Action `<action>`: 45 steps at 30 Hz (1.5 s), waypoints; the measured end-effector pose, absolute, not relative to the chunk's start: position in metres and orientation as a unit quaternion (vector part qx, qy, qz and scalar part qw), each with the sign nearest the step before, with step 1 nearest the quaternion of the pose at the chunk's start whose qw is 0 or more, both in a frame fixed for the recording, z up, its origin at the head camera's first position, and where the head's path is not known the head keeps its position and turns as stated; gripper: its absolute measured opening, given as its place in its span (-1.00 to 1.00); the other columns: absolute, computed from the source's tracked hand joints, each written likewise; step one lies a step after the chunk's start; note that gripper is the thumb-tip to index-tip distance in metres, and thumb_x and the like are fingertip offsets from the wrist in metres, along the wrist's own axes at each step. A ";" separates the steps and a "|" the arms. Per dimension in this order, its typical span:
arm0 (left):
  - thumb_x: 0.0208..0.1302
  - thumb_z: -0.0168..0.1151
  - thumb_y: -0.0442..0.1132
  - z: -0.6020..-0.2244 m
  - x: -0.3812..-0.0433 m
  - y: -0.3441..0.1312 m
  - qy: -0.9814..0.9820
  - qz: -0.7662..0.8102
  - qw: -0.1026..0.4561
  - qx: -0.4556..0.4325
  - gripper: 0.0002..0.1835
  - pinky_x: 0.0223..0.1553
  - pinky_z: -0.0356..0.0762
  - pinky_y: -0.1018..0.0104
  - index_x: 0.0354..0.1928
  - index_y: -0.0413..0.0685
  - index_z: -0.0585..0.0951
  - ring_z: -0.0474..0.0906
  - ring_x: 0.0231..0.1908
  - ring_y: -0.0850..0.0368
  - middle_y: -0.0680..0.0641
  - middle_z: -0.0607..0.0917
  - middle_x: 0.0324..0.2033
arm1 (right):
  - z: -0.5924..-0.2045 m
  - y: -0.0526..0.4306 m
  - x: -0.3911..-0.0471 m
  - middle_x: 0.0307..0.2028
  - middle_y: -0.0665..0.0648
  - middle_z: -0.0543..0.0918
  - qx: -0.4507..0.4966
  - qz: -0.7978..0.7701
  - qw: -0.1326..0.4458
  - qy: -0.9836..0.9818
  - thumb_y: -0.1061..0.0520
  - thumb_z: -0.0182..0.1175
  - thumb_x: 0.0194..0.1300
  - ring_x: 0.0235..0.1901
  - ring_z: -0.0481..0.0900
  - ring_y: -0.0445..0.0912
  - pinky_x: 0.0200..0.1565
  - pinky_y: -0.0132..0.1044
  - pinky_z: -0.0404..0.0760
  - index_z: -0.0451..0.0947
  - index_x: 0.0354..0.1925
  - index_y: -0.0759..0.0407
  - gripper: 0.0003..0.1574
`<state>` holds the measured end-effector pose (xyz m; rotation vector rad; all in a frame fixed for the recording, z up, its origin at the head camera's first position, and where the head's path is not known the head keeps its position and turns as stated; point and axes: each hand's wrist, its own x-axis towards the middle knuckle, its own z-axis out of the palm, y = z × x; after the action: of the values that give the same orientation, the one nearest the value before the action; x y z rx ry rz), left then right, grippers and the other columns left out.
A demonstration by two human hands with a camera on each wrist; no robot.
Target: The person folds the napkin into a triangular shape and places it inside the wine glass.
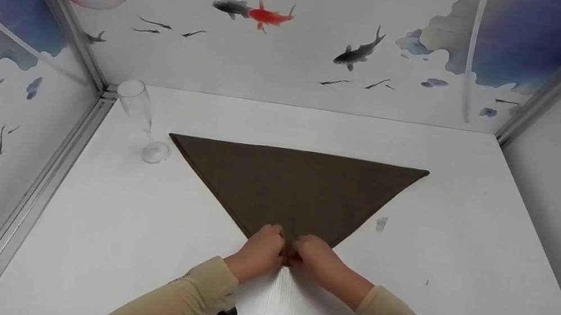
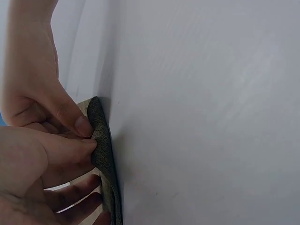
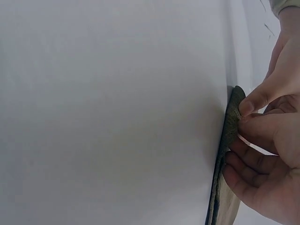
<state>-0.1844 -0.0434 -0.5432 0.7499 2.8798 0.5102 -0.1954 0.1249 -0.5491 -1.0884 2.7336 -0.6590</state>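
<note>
A dark brown cloth napkin (image 1: pixel 297 194) lies as a triangle, its long edge at the far side and its point toward the person. At that near point my left hand (image 1: pixel 260 251) and right hand (image 1: pixel 319 258) pinch the cloth side by side. In the left wrist view, the thumb of the left hand (image 2: pixel 33 159) meets the right thumb on a thick folded edge. The right wrist view shows the right hand (image 3: pixel 272 159) with its thumb on the edge and fingertips against the cloth. Part of the near corner is hidden by the hands.
A clear stemmed glass (image 1: pixel 136 107) stands on the white table (image 1: pixel 471 241) at the back left, close to the napkin's left corner. White panels printed with fish (image 1: pixel 356 50) enclose the back and both sides, with metal frame bars (image 1: pixel 79 32) at the corners.
</note>
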 end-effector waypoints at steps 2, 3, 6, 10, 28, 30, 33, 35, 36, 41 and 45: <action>0.26 0.30 -0.29 -0.543 -0.184 -0.043 0.953 0.174 0.067 0.239 -0.84 -0.28 0.47 0.25 -0.48 -0.16 0.65 0.41 -0.29 0.07 -0.06 0.51 -0.32 | -0.550 0.127 -0.195 -0.49 -0.02 0.59 -0.369 -0.222 0.064 0.900 0.24 0.40 0.16 -0.45 0.43 -0.23 -0.42 -0.39 0.47 0.69 -0.40 0.14 -0.95; 0.25 0.30 -0.30 -0.544 -0.183 -0.042 0.953 0.177 0.069 0.237 -0.85 -0.28 0.47 0.24 -0.47 -0.17 0.65 0.40 -0.29 0.07 -0.06 0.51 -0.32 | -0.550 0.128 -0.194 -0.46 -0.02 0.62 -0.372 -0.226 0.066 0.898 0.22 0.42 0.14 -0.43 0.46 -0.22 -0.40 -0.39 0.50 0.72 -0.37 0.13 -0.96; 0.25 0.30 -0.30 -0.543 -0.181 -0.041 0.953 0.178 0.075 0.235 -0.86 -0.27 0.47 0.24 -0.46 -0.18 0.65 0.39 -0.29 0.07 -0.07 0.51 -0.32 | -0.550 0.129 -0.193 -0.44 -0.01 0.64 -0.375 -0.229 0.066 0.896 0.21 0.44 0.11 -0.41 0.51 -0.20 -0.38 -0.38 0.54 0.74 -0.37 0.12 -0.94; 0.24 0.31 -0.29 -0.542 -0.179 -0.040 0.952 0.177 0.072 0.238 -0.86 -0.27 0.46 0.25 -0.46 -0.16 0.66 0.40 -0.30 0.06 -0.06 0.51 -0.35 | -0.552 0.129 -0.193 -0.42 -0.01 0.66 -0.379 -0.236 0.059 0.893 0.21 0.46 0.09 -0.39 0.55 -0.20 -0.37 -0.39 0.57 0.75 -0.38 0.13 -0.93; 0.00 0.54 -0.25 -0.540 -0.180 -0.039 0.946 0.149 0.032 0.286 -0.88 -0.35 0.50 0.34 -0.51 -0.02 0.72 0.49 -0.43 0.18 0.08 0.57 -0.55 | -0.547 0.131 -0.203 -0.39 -0.02 0.71 -0.379 -0.247 0.101 0.886 0.17 0.37 0.22 -0.43 0.52 -0.26 -0.36 -0.35 0.58 0.75 -0.33 0.13 -0.94; 0.01 0.54 -0.27 -0.541 -0.181 -0.039 0.945 0.153 0.032 0.287 -0.88 -0.36 0.50 0.34 -0.51 -0.03 0.72 0.49 -0.43 0.18 0.07 0.57 -0.56 | -0.546 0.131 -0.207 -0.42 -0.03 0.70 -0.368 -0.252 0.126 0.886 0.17 0.36 0.22 -0.48 0.47 -0.29 -0.39 -0.38 0.54 0.75 -0.35 0.14 -0.94; 0.02 0.52 -0.31 -0.543 -0.183 -0.040 0.943 0.160 0.033 0.289 -0.87 -0.38 0.49 0.34 -0.53 -0.05 0.69 0.48 -0.45 0.19 0.06 0.57 -0.56 | -0.545 0.131 -0.212 -0.49 -0.06 0.68 -0.350 -0.268 0.162 0.883 0.17 0.37 0.21 -0.54 0.39 -0.30 -0.44 -0.40 0.47 0.73 -0.39 0.15 -0.93; 0.04 0.50 -0.33 -0.544 -0.184 -0.040 0.941 0.167 0.033 0.291 -0.86 -0.40 0.48 0.35 -0.53 -0.05 0.67 0.47 -0.47 0.21 0.06 0.56 -0.56 | -0.544 0.132 -0.214 -0.51 -0.08 0.66 -0.335 -0.278 0.181 0.882 0.17 0.38 0.21 -0.56 0.38 -0.29 -0.46 -0.41 0.46 0.73 -0.40 0.15 -0.93; 0.05 0.47 -0.35 -0.545 -0.184 -0.040 0.940 0.173 0.034 0.291 -0.85 -0.41 0.47 0.35 -0.54 -0.05 0.66 0.45 -0.48 0.23 0.06 0.56 -0.57 | -0.544 0.132 -0.214 -0.51 -0.08 0.65 -0.330 -0.281 0.185 0.882 0.16 0.38 0.20 -0.55 0.39 -0.29 -0.46 -0.41 0.47 0.73 -0.40 0.14 -0.93; 0.12 0.39 -0.40 -0.546 -0.188 -0.042 0.933 0.220 0.052 0.281 -0.77 -0.52 0.30 0.42 -0.62 -0.06 0.60 0.25 -0.56 0.32 0.18 0.43 -0.66 | -0.544 0.132 -0.213 -0.49 -0.09 0.66 -0.303 -0.288 0.175 0.891 0.15 0.41 0.17 -0.51 0.46 -0.26 -0.41 -0.34 0.53 0.72 -0.39 0.11 -0.94; 0.16 0.36 -0.39 -0.545 -0.190 -0.043 0.929 0.248 0.083 0.261 -0.78 -0.53 0.23 0.42 -0.61 -0.06 0.63 0.18 -0.58 0.29 0.20 0.37 -0.68 | -0.544 0.133 -0.209 -0.50 -0.10 0.63 -0.290 -0.274 0.145 0.905 0.13 0.43 0.15 -0.50 0.46 -0.23 -0.40 -0.32 0.52 0.73 -0.41 0.09 -0.93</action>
<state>-0.1900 -0.0430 -0.5446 0.7798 2.7750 0.7399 -0.2086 0.1328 -0.5437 -0.8360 2.6081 -0.7905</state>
